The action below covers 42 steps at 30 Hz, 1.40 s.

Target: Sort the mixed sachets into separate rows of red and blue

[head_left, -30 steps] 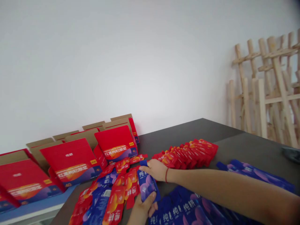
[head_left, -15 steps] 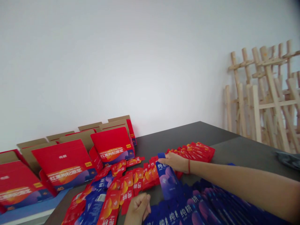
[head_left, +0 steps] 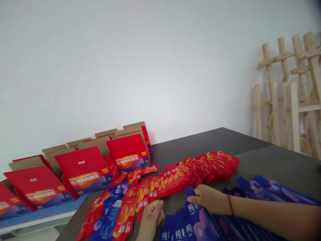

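Observation:
My right hand (head_left: 209, 199), a red cord on its wrist, pinches the top end of a blue sachet (head_left: 200, 222) with white lettering and purple fruit. That sachet lies over a row of other blue sachets at the near edge of the view, partly covered by my forearm. Left of it, my left hand (head_left: 151, 214) is curled closed, with nothing showing in its fingers. Beside the left hand lie loose red sachets (head_left: 125, 214) and several blue sachets (head_left: 109, 216). Behind both hands, an overlapping row of red sachets (head_left: 175, 182) runs toward the right.
Open red cartons (head_left: 81, 167) with raised flaps stand at the left, some on a blue-topped surface (head_left: 77, 204). The dark table (head_left: 190, 142) reaches back to a white wall. Wooden frames (head_left: 296, 110) lean at the far right.
My right hand has come nearer and lowered the blue sachet from above the row onto the other blue sachets. My left hand stays curled. The view has shifted slightly left.

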### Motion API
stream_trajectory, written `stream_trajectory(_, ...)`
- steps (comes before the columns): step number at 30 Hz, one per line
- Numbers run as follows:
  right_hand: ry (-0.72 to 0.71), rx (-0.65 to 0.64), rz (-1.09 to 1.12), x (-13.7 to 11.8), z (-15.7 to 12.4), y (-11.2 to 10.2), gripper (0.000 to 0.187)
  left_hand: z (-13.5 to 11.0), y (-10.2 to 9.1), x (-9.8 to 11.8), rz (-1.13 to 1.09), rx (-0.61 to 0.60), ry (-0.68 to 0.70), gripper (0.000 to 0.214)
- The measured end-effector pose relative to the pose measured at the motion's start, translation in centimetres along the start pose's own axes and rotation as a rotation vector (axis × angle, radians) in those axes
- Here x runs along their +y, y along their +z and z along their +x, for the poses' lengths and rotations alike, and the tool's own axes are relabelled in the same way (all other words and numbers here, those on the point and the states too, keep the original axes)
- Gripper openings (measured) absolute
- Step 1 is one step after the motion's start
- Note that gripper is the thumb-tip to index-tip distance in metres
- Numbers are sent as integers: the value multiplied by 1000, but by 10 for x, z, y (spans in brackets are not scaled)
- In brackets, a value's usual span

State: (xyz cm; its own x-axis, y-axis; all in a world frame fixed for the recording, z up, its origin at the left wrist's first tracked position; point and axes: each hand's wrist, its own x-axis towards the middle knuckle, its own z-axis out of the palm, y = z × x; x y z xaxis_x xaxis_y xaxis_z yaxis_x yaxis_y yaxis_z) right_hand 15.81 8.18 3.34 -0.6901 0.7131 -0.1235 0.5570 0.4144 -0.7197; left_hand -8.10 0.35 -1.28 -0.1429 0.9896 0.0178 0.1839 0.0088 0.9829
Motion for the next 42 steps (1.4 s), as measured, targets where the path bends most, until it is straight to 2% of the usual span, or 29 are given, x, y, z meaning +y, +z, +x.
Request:
stream_trajectory(4,20,-131,52,-12,-7,5,30,2,2,-4,-12,-5,-3,64)
stream_trajectory(10,6,-234,10,-40,-3,15,35,7,1,-13,-5,19,-17,64)
stream_trajectory(14,118,-360,24,-56,12,33,32,9,-1,-16,1,34,-4,61)
stream_trajectory(17,185,-405,-16,-63,23,45,32,7,1,-14,16,13,8,62)
stream_trajectory(21,205,-395,-115,-69,30,51,34,3,5,-11,46,-28,20,61)
stream_trajectory(24,208,-383,-179,-73,29,49,26,1,7,-11,56,-31,28,61)
stream_trajectory(26,196,-339,-238,-75,26,47,16,2,7,-11,61,-19,33,60)
stream_trajectory(27,175,-291,-291,-76,24,46,17,2,7,-11,67,-15,36,60)
stream_trajectory(30,41,-105,-563,-81,18,48,46,0,10,-12,99,-26,51,58)
stream_trajectory(31,-2,-73,-646,-84,16,49,50,-1,12,-12,114,-37,59,57)
stream_trajectory(33,-43,-83,-742,-88,12,53,47,-3,15,-12,147,-65,77,53)
stream_trajectory(37,-31,-144,-739,-92,11,55,43,-4,21,-14,272,-106,64,50)
stream_trajectory(39,-50,-141,-725,-92,14,53,42,-4,24,-16,339,-61,83,46)
stream_trajectory(42,-100,-118,-727,-90,21,50,44,-6,27,-22,416,106,144,33)
